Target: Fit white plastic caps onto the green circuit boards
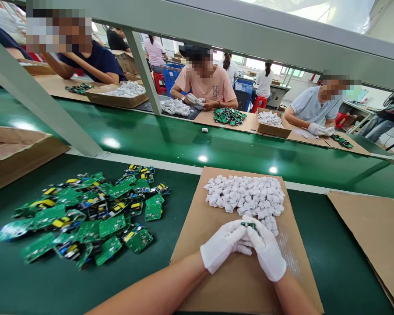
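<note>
Circuit board (pixel 248 225), small, green, pinched between fingertips of left hand (pixel 221 249) and right hand (pixel 267 251), both white-gloved, over middle of cardboard sheet (pixel 197 227). White plastic pieces (pixel 246 197) heaped on sheet's far half. Loose green boards (pixel 85 214) piled left of sheet.

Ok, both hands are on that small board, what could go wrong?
The small board sits pinched between left hand and right hand, mostly hidden; it could slip out into the white parts just beyond. The left forearm also lies near the loose board heap and might nudge it.
</note>
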`<state>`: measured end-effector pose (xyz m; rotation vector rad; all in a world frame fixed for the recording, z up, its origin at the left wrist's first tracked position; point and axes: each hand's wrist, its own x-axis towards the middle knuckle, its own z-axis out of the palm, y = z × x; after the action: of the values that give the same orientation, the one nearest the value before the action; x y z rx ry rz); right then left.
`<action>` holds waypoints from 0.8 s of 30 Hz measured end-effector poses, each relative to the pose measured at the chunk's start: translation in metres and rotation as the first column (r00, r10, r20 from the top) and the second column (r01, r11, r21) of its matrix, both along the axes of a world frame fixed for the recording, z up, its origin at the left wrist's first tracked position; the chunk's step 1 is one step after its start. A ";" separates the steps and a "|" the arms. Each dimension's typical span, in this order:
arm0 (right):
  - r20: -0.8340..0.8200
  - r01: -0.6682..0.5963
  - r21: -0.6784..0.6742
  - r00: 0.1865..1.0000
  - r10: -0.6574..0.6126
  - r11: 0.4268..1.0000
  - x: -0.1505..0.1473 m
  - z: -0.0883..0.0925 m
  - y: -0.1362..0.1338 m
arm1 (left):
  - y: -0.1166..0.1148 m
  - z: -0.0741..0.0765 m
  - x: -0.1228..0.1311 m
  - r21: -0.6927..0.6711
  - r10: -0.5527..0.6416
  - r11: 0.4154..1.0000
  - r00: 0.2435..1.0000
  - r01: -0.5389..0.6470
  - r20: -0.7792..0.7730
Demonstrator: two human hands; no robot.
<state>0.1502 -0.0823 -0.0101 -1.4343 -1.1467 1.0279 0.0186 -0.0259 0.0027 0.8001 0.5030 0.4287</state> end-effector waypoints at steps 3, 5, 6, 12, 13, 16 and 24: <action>0.015 0.005 0.013 1.000 -0.006 1.000 0.000 -0.002 -0.001 | 0.000 -0.002 0.000 -0.008 -0.026 1.000 0.998 0.027 0.066; 0.036 -0.020 0.033 0.999 0.019 0.999 -0.001 -0.001 -0.002 | 0.001 -0.003 0.000 -0.018 0.002 1.000 0.996 0.000 0.091; 0.069 -0.019 0.032 0.997 0.017 0.999 -0.002 -0.001 -0.002 | 0.001 -0.004 0.000 -0.022 0.014 1.000 0.994 -0.011 0.113; 0.152 -0.016 -0.015 0.988 0.018 1.000 -0.002 0.004 -0.002 | 0.002 -0.003 -0.001 -0.017 0.005 1.000 0.992 -0.003 0.125; 0.117 -0.045 -0.009 0.992 0.046 0.999 -0.001 0.006 -0.002 | 0.001 -0.002 -0.001 -0.015 0.006 1.000 0.994 -0.005 0.109; 0.043 -0.065 0.025 0.997 0.064 0.998 0.000 0.009 -0.001 | 0.001 0.001 -0.002 0.008 0.001 1.000 0.998 -0.001 0.062; -0.039 -0.064 0.023 0.997 0.065 0.998 0.005 0.003 -0.001 | 0.001 0.006 -0.002 0.075 -0.021 0.997 0.999 0.019 0.026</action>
<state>0.1548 -0.0830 -0.0075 -1.3614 -1.1787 1.0807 0.0168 -0.0250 0.0086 0.8694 0.4554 0.4410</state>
